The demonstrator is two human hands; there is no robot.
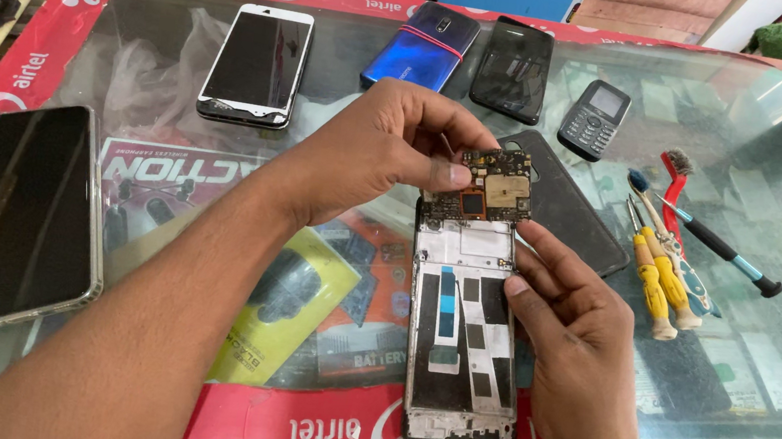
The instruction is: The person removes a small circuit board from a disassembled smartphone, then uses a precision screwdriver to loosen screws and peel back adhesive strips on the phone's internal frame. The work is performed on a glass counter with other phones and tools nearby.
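Nearest us, our right hand (569, 323) steadies the opened phone frame (463, 330), fingers pressed along its 3 o'clock edge. Our left hand (390, 154) pinches the circuit board (487, 190) at the frame's 12 o'clock end. Screwdrivers (660, 280) lie at 3 o'clock, phones (259, 61) beyond.

A single view is provided, taken from a camera worn on the head and directed downward and forward over a glass-topped counter (759, 328). The scene is seen from close range, from the near edge of the counter, with the far edge reached at the top of the frame. Both forearms are seen entering from the bottom, the left hand (385, 153) and right hand (577, 335) being held near the centre. The counter's red border (283, 427) is cut off at the lower left. No second view is supplied, so no overlap is recorded.
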